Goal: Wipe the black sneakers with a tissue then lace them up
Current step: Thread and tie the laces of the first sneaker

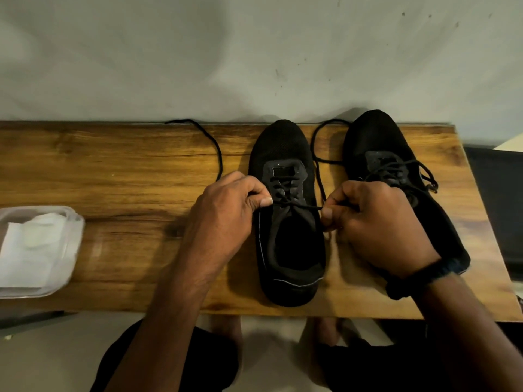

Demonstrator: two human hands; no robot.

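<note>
Two sneakers on the tabletop (127, 179), toes pointing away. On the left sneaker (285, 145), the left hand (226, 210) pinches the lace (297, 205) on one side and the right hand (376, 222) on the other, fingers (261, 193) curled tight, lace taut across the tongue. The right sneaker (376, 134) is laced. Tissues (31, 241) sit in a tub (76, 219), far left.

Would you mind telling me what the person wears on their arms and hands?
Both forearms are bare: no sleeves, no gloves. The right hand has a dark wristband, black with a bluish stretch. The left hand and its wrist show nothing worn.
</note>
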